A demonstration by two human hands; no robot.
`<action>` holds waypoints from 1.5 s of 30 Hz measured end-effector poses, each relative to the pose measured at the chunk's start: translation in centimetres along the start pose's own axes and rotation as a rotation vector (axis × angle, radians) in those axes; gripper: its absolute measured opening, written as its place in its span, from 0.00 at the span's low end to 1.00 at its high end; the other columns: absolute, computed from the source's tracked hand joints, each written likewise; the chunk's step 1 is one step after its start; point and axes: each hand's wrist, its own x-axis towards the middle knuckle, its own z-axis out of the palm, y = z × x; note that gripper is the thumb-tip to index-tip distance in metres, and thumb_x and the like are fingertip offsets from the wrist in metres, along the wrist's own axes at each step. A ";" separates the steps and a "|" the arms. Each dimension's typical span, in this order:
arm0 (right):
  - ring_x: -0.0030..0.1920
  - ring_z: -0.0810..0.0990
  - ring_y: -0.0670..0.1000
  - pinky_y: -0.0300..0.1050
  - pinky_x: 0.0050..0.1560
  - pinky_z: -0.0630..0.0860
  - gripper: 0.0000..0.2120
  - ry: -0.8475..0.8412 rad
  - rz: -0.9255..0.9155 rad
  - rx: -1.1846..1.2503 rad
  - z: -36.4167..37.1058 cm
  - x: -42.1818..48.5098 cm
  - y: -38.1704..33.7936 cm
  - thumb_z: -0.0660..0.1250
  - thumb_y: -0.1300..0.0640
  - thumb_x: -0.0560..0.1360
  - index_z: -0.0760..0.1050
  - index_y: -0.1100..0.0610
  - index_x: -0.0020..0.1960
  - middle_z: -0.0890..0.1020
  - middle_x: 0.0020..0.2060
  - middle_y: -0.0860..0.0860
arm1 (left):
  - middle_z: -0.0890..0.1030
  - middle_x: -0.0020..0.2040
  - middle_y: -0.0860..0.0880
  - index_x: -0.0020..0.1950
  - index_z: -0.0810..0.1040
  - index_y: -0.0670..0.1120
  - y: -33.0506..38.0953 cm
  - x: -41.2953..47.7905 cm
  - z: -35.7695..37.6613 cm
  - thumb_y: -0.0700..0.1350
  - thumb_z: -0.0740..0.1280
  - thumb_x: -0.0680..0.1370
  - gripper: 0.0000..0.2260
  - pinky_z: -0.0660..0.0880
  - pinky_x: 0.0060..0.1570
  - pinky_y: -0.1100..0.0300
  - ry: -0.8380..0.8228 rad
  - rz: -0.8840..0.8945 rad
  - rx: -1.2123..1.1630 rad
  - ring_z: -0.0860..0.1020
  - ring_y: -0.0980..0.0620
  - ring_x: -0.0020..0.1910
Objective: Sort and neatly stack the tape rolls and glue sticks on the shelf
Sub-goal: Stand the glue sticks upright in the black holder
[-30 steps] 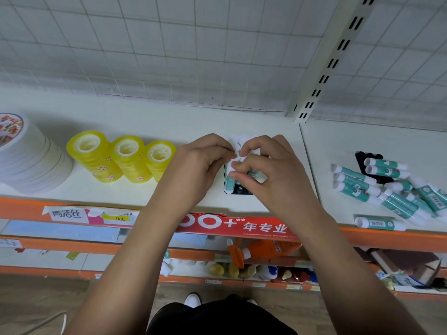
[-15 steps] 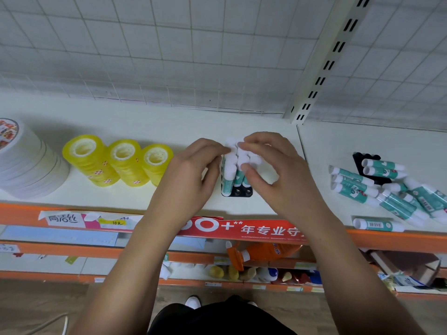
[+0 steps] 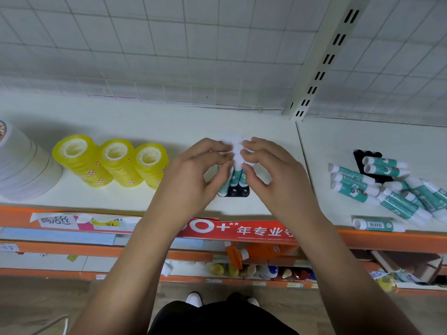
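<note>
1. The left hand (image 3: 193, 177) and the right hand (image 3: 280, 175) sit close together. Their fingers curl in from either side around a cluster of upright glue sticks (image 3: 235, 176), plastic tubes with teal bodies and white caps. The thumbs press the bodies and the fingertips pinch the caps.
2. Three teal bodies show between the two thumbs. The caps above them blur together, so I cannot tell the full count.
3. The cluster stands in a small black plastic tray (image 3: 234, 192) with round sockets, on the white shelf (image 3: 169, 126) just below the thumbs. Two empty sockets show at the tray's near edge.
4. Left of the left hand stand three stacks of yellow see-through tape rolls (image 3: 118, 163) in a row, the nearest just beside the hand. The number of rolls in each stack cannot be told.
5. Beyond them, well apart from the left hand, is one tall stack of wide white tape rolls (image 3: 24, 170), cut off by the frame.
6. Well to the right of the right hand lie loose glue sticks (image 3: 350, 181). Two rest on a second black tray (image 3: 362, 155) and three lie side by side next to it. Several more overlap too closely to count.
7. One lone glue stick (image 3: 377, 224) lies at the shelf's front edge, right of the right wrist.
8. A red printed banner (image 3: 242, 230) runs beneath both wrists.
</note>
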 end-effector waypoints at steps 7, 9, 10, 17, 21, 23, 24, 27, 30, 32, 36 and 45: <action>0.63 0.75 0.41 0.25 0.62 0.64 0.11 -0.029 0.083 0.078 -0.9 0.7 -0.3 0.66 0.54 0.80 0.79 0.52 0.61 0.79 0.62 0.44 | 0.81 0.58 0.53 0.49 0.83 0.45 0.3 0.6 0.0 0.40 0.67 0.78 0.05 0.76 0.56 0.57 0.036 -0.023 0.009 0.79 0.57 0.58; 0.62 0.75 0.42 0.27 0.63 0.65 0.09 -0.004 0.058 0.057 -0.7 0.7 -0.3 0.65 0.56 0.80 0.80 0.54 0.59 0.80 0.60 0.46 | 0.82 0.57 0.53 0.49 0.83 0.45 0.2 0.8 0.2 0.40 0.68 0.78 0.04 0.75 0.58 0.57 0.025 -0.017 0.015 0.78 0.58 0.60; 0.62 0.76 0.43 0.28 0.63 0.66 0.09 0.006 0.051 0.059 -0.5 0.6 -0.2 0.65 0.57 0.80 0.81 0.55 0.58 0.80 0.60 0.47 | 0.82 0.56 0.53 0.49 0.82 0.44 0.1 0.8 0.1 0.40 0.68 0.78 0.04 0.75 0.59 0.58 0.018 -0.019 0.010 0.78 0.58 0.60; 0.65 0.73 0.39 0.30 0.64 0.66 0.11 -0.040 0.116 0.174 -1.1 0.6 -0.2 0.66 0.54 0.80 0.78 0.51 0.61 0.78 0.63 0.42 | 0.80 0.56 0.56 0.51 0.80 0.48 0.6 1.2 -0.4 0.45 0.65 0.79 0.05 0.75 0.53 0.53 -0.065 -0.050 0.042 0.78 0.57 0.56; 0.69 0.69 0.40 0.35 0.69 0.65 0.12 0.020 0.128 0.164 -2.7 -0.1 0.2 0.66 0.52 0.80 0.77 0.49 0.63 0.74 0.67 0.41 | 0.81 0.55 0.51 0.51 0.80 0.46 1.7 2.3 -0.8 0.46 0.62 0.80 0.08 0.75 0.50 0.49 -0.030 0.034 0.187 0.79 0.49 0.52; 0.65 0.73 0.43 0.43 0.66 0.71 0.11 0.065 0.147 0.102 -3.7 -0.7 0.9 0.66 0.52 0.80 0.78 0.50 0.62 0.76 0.63 0.44 | 0.81 0.55 0.51 0.51 0.80 0.46 2.8 2.9 -0.4 0.45 0.63 0.79 0.07 0.75 0.48 0.48 -0.014 0.089 0.242 0.79 0.47 0.51; 0.62 0.75 0.44 0.45 0.63 0.74 0.11 0.079 0.156 0.065 -4.3 -1.2 1.3 0.65 0.52 0.80 0.78 0.51 0.61 0.78 0.61 0.45 | 0.81 0.54 0.51 0.51 0.80 0.45 3.5 3.2 0.0 0.45 0.63 0.79 0.07 0.75 0.48 0.47 -0.017 0.118 0.253 0.79 0.46 0.49; 0.54 0.79 0.47 0.46 0.56 0.76 0.11 0.101 0.186 -0.068 -6.2 -2.8 2.9 0.65 0.53 0.80 0.79 0.54 0.59 0.81 0.54 0.48 | 0.81 0.53 0.50 0.51 0.80 0.45 5.5 4.0 2.1 0.46 0.63 0.80 0.08 0.75 0.45 0.48 -0.063 0.202 0.285 0.79 0.46 0.48; 0.50 0.80 0.50 0.45 0.51 0.76 0.10 0.085 0.212 -0.183 -8.6 -4.8 4.9 0.66 0.54 0.78 0.81 0.55 0.56 0.82 0.50 0.49 | 0.81 0.51 0.49 0.51 0.81 0.45 7.4 4.6 5.1 0.46 0.62 0.80 0.09 0.76 0.43 0.48 -0.140 0.282 0.292 0.79 0.46 0.47; 0.51 0.80 0.51 0.47 0.50 0.77 0.09 0.075 0.246 -0.239 -10.3 -6.2 6.1 0.67 0.55 0.78 0.81 0.55 0.56 0.82 0.51 0.49 | 0.81 0.50 0.49 0.51 0.81 0.45 8.6 5.0 7.2 0.47 0.62 0.79 0.09 0.76 0.42 0.49 -0.186 0.327 0.281 0.79 0.46 0.45; 0.51 0.79 0.52 0.47 0.49 0.77 0.09 0.053 0.343 -0.327 -13.2 -8.8 8.5 0.68 0.55 0.77 0.80 0.53 0.56 0.82 0.51 0.49 | 0.81 0.48 0.48 0.50 0.81 0.45 10.3 5.4 11.2 0.46 0.67 0.77 0.06 0.77 0.40 0.51 -0.291 0.382 0.290 0.79 0.44 0.43; 0.48 0.79 0.51 0.47 0.46 0.78 0.07 0.059 0.461 -0.321 -16.8 -13.3 11.5 0.71 0.56 0.76 0.81 0.54 0.54 0.82 0.47 0.48 | 0.81 0.53 0.51 0.56 0.80 0.49 13.4 5.2 16.6 0.50 0.66 0.78 0.09 0.73 0.43 0.57 -0.481 0.409 0.209 0.79 0.47 0.51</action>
